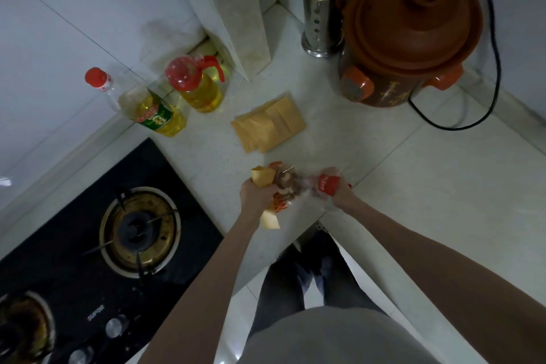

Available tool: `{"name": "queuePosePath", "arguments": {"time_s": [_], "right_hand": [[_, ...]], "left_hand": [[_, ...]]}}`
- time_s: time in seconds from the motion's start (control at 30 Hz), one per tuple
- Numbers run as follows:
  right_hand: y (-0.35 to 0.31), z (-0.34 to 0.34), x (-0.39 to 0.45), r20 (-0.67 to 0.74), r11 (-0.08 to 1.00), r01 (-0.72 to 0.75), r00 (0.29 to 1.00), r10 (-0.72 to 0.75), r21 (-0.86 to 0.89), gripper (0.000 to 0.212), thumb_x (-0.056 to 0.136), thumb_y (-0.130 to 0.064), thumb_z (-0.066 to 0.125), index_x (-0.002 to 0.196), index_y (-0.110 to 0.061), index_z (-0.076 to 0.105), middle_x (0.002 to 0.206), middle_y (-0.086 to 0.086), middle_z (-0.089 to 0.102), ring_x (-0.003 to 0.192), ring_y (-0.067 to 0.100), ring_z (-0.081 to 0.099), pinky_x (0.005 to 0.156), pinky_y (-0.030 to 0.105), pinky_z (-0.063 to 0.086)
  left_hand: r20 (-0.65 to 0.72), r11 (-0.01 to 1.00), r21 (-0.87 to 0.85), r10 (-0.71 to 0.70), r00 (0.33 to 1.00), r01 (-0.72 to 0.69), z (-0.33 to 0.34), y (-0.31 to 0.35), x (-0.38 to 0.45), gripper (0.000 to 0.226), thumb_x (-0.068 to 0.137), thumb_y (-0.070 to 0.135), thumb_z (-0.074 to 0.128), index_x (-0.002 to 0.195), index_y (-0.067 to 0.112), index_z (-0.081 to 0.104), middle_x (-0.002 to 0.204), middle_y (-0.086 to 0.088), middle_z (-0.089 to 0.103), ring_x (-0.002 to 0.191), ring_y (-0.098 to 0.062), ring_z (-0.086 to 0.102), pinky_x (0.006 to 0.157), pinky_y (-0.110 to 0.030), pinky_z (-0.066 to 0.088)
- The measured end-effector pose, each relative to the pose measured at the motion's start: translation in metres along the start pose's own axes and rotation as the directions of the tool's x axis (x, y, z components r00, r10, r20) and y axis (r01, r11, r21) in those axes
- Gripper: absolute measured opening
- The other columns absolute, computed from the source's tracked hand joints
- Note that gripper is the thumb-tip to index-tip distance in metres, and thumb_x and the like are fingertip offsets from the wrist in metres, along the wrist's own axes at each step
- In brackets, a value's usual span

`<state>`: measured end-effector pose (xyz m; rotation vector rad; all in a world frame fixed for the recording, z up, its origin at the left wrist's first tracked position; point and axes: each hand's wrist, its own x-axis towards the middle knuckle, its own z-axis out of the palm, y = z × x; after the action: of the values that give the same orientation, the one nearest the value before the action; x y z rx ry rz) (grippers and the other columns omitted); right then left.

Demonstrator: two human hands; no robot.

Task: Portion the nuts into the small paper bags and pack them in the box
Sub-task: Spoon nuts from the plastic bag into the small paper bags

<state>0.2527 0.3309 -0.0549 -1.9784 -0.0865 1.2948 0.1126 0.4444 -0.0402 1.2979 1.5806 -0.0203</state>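
Note:
My left hand (pixel 254 193) grips a small yellow-brown paper bag (pixel 261 177) by its middle, its mouth turned up and to the right, over the counter's inner corner. My right hand (pixel 339 196) holds a clear plastic nut bag (pixel 298 186) with red print, tipped toward the paper bag's mouth. Brown nuts (pixel 286 180) show inside the plastic where the two bags meet. A stack of flat small paper bags (pixel 267 125) lies on the white counter beyond my hands. No box is in view.
A black gas hob (pixel 97 239) fills the left side. Two oil bottles (pixel 153 111) (pixel 199 87) stand at the back left. A brown clay cooker (pixel 404 38) with a black cord and a steel chopstick holder (pixel 322 18) stand at the back right.

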Motion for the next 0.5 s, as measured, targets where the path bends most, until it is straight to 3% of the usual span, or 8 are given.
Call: {"name": "queuePosePath", "arguments": {"time_s": [0.03, 0.07, 0.1, 0.17, 0.27, 0.33, 0.43, 0.5], "right_hand": [[-0.005, -0.003, -0.004, 0.072, 0.975, -0.123, 0.991, 0.111, 0.184, 0.043, 0.094, 0.011, 0.039, 0.077, -0.027, 0.031, 0.079, -0.017, 0.036, 0.043, -0.026, 0.043, 0.051, -0.001, 0.04], [0.002, -0.009, -0.002, 0.087, 0.973, -0.121, 0.991, 0.106, 0.194, 0.047, 0.094, 0.012, 0.039, 0.074, -0.029, 0.028, 0.083, -0.021, 0.032, 0.048, -0.028, 0.044, 0.055, -0.001, 0.04], [0.002, -0.014, -0.004, 0.134, 0.963, -0.146, 0.984, 0.118, 0.225, 0.046, 0.094, 0.013, 0.038, 0.075, -0.029, 0.033, 0.082, -0.019, 0.04, 0.049, -0.018, 0.052, 0.055, 0.003, 0.043], [0.005, -0.017, -0.006, 0.08, 0.983, 0.031, 0.996, -0.046, 0.181, 0.032, 0.096, 0.011, 0.035, 0.081, -0.015, 0.047, 0.068, 0.0, 0.053, 0.047, 0.002, 0.056, 0.049, 0.014, 0.048], [0.002, -0.02, -0.012, 0.037, 0.991, 0.126, 0.991, -0.127, 0.04, 0.023, 0.096, 0.005, 0.039, 0.08, -0.006, 0.052, 0.061, 0.009, 0.057, 0.04, 0.006, 0.057, 0.037, 0.018, 0.046], [-0.002, -0.024, -0.013, 0.058, 0.983, 0.178, 0.982, -0.18, 0.035, 0.02, 0.094, 0.004, 0.044, 0.081, -0.004, 0.057, 0.07, 0.01, 0.057, 0.047, 0.009, 0.059, 0.04, 0.016, 0.045], [0.001, -0.028, -0.009, 0.046, 0.99, 0.12, 0.991, -0.124, 0.077, 0.018, 0.092, 0.0, 0.048, 0.088, 0.006, 0.064, 0.08, 0.016, 0.06, 0.067, 0.023, 0.056, 0.056, 0.025, 0.047], [0.003, -0.031, -0.007, 0.04, 0.993, 0.119, 0.992, -0.119, 0.001, 0.016, 0.089, -0.001, 0.057, 0.094, 0.011, 0.067, 0.078, 0.017, 0.063, 0.067, 0.022, 0.057, 0.058, 0.027, 0.045]], "left_hand": [[-0.019, 1.0, -0.002, 0.002, 1.0, -0.002, 0.0, -0.001, 0.001, 0.023, 0.074, 0.008, 0.075, 0.092, 0.009, 0.059, 0.091, -0.009, 0.064, 0.085, -0.025, 0.063, 0.075, -0.039, 0.054], [-0.031, 1.0, -0.004, 0.009, 0.999, -0.009, 0.0, -0.002, 0.001, 0.022, 0.075, 0.007, 0.074, 0.091, 0.01, 0.059, 0.089, -0.008, 0.064, 0.084, -0.024, 0.062, 0.074, -0.038, 0.054], [-0.04, 1.0, -0.001, 0.02, 0.999, -0.02, 0.0, -0.003, 0.002, 0.021, 0.074, 0.007, 0.074, 0.089, 0.011, 0.059, 0.088, -0.007, 0.064, 0.082, -0.023, 0.062, 0.071, -0.036, 0.053], [-0.056, 1.0, 0.001, 0.023, 0.998, -0.023, -0.001, -0.004, 0.001, 0.017, 0.074, 0.007, 0.073, 0.081, 0.014, 0.059, 0.081, -0.003, 0.063, 0.078, -0.021, 0.061, 0.067, -0.033, 0.049], [-0.066, 0.999, -0.043, 0.001, 0.998, -0.004, 0.0, -0.005, -0.003, 0.026, 0.074, 0.007, 0.073, 0.073, 0.025, 0.054, 0.074, 0.003, 0.06, 0.073, -0.017, 0.06, 0.064, -0.031, 0.05], [-0.074, 0.998, -0.057, -0.007, 0.997, 0.003, 0.0, -0.005, -0.004, 0.028, 0.074, 0.008, 0.073, 0.073, 0.026, 0.052, 0.075, 0.003, 0.06, 0.069, -0.014, 0.059, 0.06, -0.028, 0.048], [-0.088, 0.997, -0.075, -0.02, 0.996, 0.014, -0.001, -0.006, -0.007, 0.027, 0.074, 0.007, 0.072, 0.072, 0.026, 0.052, 0.074, 0.002, 0.06, 0.066, -0.011, 0.057, 0.053, -0.025, 0.044], [-0.102, 0.996, -0.087, -0.021, 0.995, 0.012, -0.003, -0.009, -0.006, 0.025, 0.074, 0.006, 0.072, 0.074, 0.024, 0.054, 0.075, 0.002, 0.061, 0.066, -0.012, 0.058, 0.053, -0.024, 0.045]]}}
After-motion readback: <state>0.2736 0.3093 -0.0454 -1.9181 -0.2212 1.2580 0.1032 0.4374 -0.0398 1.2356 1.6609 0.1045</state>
